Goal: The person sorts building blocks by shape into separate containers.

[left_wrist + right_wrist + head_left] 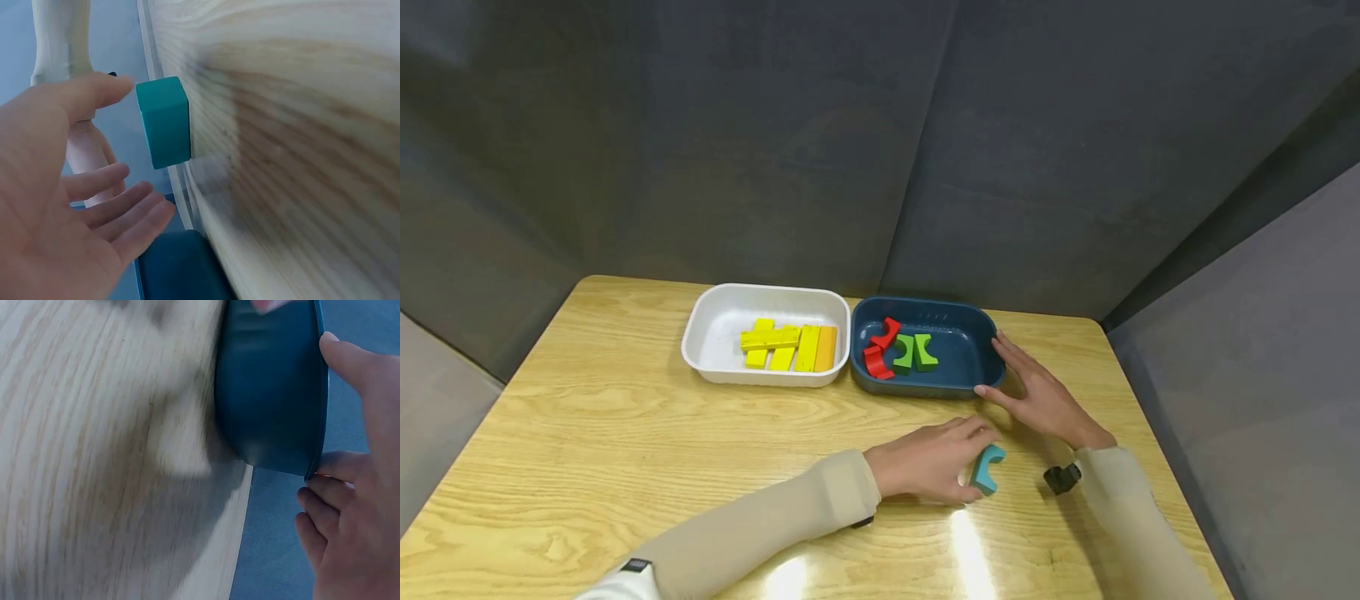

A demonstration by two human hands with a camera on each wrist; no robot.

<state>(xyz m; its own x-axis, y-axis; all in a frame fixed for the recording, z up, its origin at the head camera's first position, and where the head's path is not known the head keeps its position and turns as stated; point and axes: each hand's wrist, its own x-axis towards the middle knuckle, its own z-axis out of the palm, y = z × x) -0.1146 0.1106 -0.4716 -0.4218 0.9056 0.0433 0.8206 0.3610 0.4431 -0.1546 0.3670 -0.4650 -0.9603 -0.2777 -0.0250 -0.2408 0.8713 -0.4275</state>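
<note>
A teal arch-shaped block (987, 469) rests on the table. Around it, my left hand (932, 462) is spread, with thumb and fingers on either side. In the left wrist view, a gap shows between that hand (50, 175) and the teal block (165, 122). My right hand (1045, 400) touches the right end of a dark blue tray (962, 367); thumb and fingers are apart at its rim, as the right wrist view also shows. Inside this tray lie two red arch blocks (877, 363) and two green arch blocks (925, 353), toward the left.
A white tray (715, 333) stands left of the blue one, holding several yellow blocks (807, 348) and an orange-yellow block (825, 348). Both trays are near the back edge of the wooden table (625, 450). Grey fabric panels (775, 167) rise behind it.
</note>
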